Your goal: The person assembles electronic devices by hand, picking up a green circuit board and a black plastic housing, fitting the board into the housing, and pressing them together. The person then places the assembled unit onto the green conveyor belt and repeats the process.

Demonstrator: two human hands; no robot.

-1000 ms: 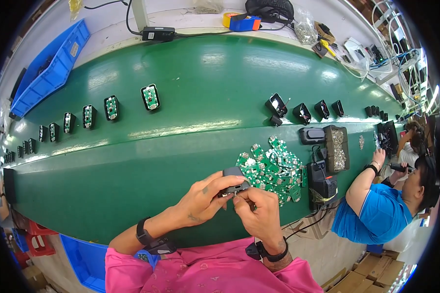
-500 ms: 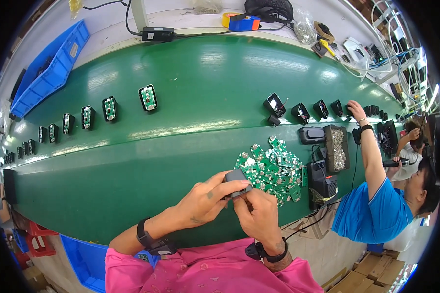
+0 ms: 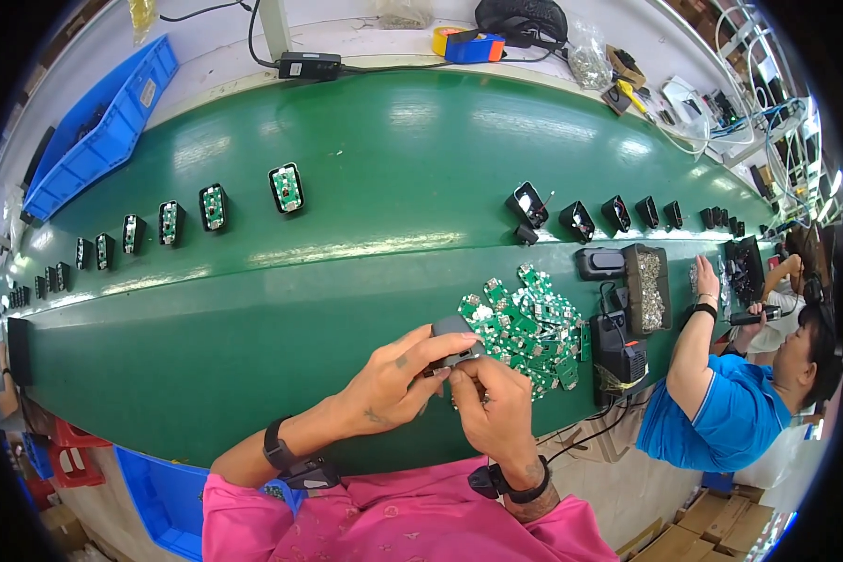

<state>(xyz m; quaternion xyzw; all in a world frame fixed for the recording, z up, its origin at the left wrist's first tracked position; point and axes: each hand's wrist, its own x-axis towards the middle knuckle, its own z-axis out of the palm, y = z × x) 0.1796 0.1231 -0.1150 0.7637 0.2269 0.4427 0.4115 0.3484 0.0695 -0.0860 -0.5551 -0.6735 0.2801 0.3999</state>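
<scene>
Nearest us, a pink fabric top (image 3: pixel 393 525) fills the lower edge; left of it, a blue plastic bin (image 3: pixel 164 496) sits below the bench edge. Above, we find both hands together at one small dark grey plastic casing (image 3: pixel 451 327), held over the green-topped bench (image 3: pixel 253 328). The left hand (image 3: pixel 401 382) clamps it between thumb and fingers; the right hand (image 3: pixel 496 407) bends its fingertips in at the lower side, and whether they pinch anything we cannot tell. Just beyond, rightward: a loose heap of green circuit boards (image 3: pixel 539 323). Beside it we note a black boxy device (image 3: pixel 620 356) and a brown rectangular tray (image 3: pixel 654 250) of small metal parts. Further right, a co-worker in a blue shirt (image 3: pixel 702 421) reaches over the bench. Farther off, black casings with green boards (image 3: pixel 288 189) line the left, open black casings (image 3: pixel 577 219) the right.
</scene>
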